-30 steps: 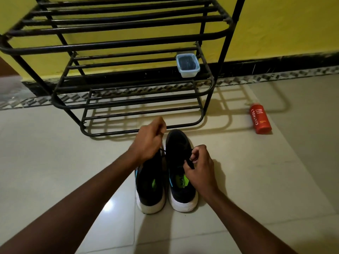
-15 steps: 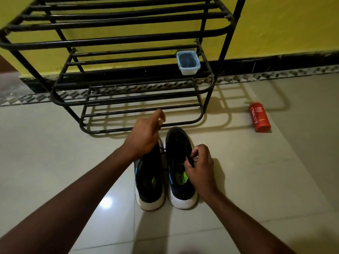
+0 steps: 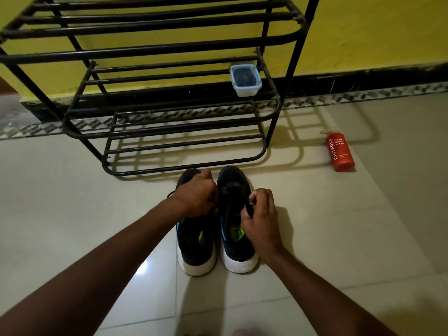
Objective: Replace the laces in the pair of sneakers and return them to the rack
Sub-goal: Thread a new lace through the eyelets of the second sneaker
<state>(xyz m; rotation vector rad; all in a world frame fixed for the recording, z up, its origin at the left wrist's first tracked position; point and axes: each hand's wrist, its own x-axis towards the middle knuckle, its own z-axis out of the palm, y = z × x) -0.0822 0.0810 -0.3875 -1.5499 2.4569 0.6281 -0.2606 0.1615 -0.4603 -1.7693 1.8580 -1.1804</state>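
Both hands are down on the sneakers. L hand (image 3: 197, 196) sits knuckles-up over the forefoot of the left sneaker (image 3: 196, 243), fingers curled under toward the gap btwn the two shoes. A thin dark strand of lace (image 3: 215, 209) shows at its fingertips, so it's gripping the lace, tho black on black makes the exact hold hard to read. R hand (image 3: 261, 221) is against the outer side of the right sneaker (image 3: 234, 187), thumb + forefinger pinched together on the lace at the eyelet area, other fingers curled in beside them.

Sneakers stand side by side on the pale tiled floor (image 3: 72, 214), nearly touching, toes toward the rack, heels toward the person. Black uppers, white soles, blue trim at the collar, neon-green insoles visible inside. They're on the floor just in front of the rack's lowest front bar, not on any shelf.

Rack (image 3: 184, 171) is black metal tube w/ several tiers, backed against a yellow wall (image 3: 363, 32) w/ a dark skirting strip. On a lower shelf, at the right end, sits a small clear plastic tub (image 3: 245, 80) w/ a lid and dark contents; can't tell what's in it. Off to the right, well apart from the shoes, a red bottle (image 3: 340, 152) lies on its side on the floor, label reading CINTHOL foam body wash, cap end toward the wall. Rack's shadow falls across the tiles btwn rack and bottle.
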